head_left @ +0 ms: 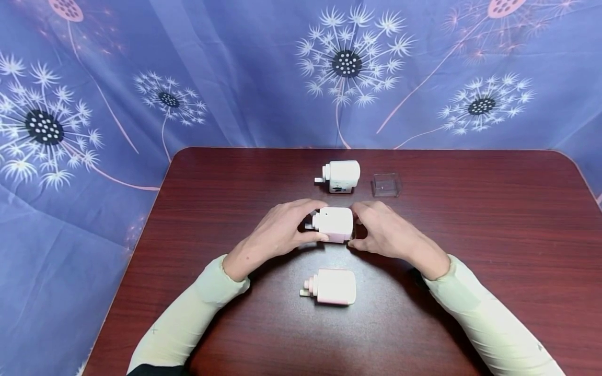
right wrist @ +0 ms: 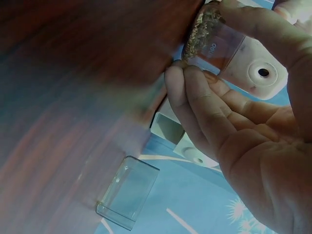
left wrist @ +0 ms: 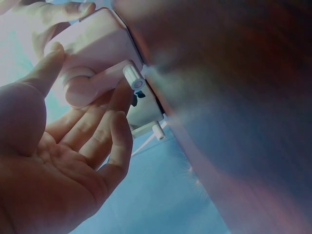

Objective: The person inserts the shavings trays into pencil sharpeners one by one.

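Note:
A white and pale pink crank pencil sharpener [head_left: 335,223] stands mid-table between both hands. My left hand [head_left: 282,224] grips its body from the crank side, thumb in front and fingers behind. In the left wrist view its crank handle [left wrist: 134,77] points towards the camera. At the opposite end my right hand [head_left: 388,230] pinches the clear shavings drawer [right wrist: 207,36], which holds brown pencil shavings. The drawer is at least partly within the sharpener; how far it sticks out is hard to tell. The pencil hole [right wrist: 263,72] shows in the right wrist view.
Behind stands a white sharpener [head_left: 344,175] with an open drawer slot [right wrist: 167,127]. A clear drawer [head_left: 386,185] lies to its right. A pink and cream sharpener [head_left: 336,287] sits nearer the front. A blue floral cloth [head_left: 263,78] hangs beyond the dark red table [head_left: 494,219].

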`<state>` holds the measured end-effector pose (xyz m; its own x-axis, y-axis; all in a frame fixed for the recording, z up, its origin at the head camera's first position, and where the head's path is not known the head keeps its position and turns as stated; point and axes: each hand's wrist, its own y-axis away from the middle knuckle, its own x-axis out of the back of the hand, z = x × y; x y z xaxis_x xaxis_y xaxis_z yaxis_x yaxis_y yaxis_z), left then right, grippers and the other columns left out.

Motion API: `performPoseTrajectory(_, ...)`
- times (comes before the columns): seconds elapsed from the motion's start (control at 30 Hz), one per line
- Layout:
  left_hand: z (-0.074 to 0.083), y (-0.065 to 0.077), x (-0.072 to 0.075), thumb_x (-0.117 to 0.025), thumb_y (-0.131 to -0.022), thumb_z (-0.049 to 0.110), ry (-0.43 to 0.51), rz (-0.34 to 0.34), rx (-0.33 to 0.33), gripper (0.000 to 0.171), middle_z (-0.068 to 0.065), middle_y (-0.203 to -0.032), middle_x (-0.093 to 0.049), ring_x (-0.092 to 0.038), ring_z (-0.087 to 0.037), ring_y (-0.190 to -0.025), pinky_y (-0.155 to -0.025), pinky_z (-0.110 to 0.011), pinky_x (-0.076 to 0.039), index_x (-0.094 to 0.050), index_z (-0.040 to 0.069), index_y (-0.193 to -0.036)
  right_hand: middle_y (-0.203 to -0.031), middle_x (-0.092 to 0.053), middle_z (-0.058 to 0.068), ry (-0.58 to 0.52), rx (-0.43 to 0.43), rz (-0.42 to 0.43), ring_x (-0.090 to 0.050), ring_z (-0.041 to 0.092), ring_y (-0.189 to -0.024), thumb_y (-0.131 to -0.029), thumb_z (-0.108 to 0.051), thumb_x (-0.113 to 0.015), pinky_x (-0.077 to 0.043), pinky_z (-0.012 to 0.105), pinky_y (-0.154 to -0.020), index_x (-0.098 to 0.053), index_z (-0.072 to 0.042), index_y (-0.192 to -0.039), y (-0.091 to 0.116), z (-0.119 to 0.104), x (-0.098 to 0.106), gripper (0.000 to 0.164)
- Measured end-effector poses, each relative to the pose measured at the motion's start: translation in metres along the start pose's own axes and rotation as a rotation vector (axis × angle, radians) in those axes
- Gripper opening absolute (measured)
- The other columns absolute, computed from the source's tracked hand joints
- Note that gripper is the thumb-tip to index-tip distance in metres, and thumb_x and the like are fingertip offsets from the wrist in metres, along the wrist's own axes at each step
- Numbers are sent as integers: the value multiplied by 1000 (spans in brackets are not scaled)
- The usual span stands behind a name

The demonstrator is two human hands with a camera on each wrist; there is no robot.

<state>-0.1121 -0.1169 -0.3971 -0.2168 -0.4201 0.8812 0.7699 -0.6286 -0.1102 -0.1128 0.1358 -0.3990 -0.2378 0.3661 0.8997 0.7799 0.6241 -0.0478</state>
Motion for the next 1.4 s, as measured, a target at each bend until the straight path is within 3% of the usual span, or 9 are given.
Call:
performPoseTrajectory(0.77, 0, 1, 0, -69, -83, 54, 4, 0, -10, 65, 6, -121, -61, -58, -9, -104, -83, -32, -50, -56, 19, -136, -78, -58, -1, 1, -16, -14, -53, 14, -65, -65, -27, -86, -48, 30, -57, -57, -4, -95, -6, -6, -3, 47)
performPoseTrajectory(1.4, 1, -1, 0, -71, -82, 53, -19, 7, -4, 63, 10, -111, -61, -57, -5, -91, -75, -30, -49, -56, 22, -134, -78, -56, -2, -3, 7, 6, -54, 15, -66, -65, -28, -86, -49, 30, -57, -56, -5, -93, -7, -4, -4, 48)
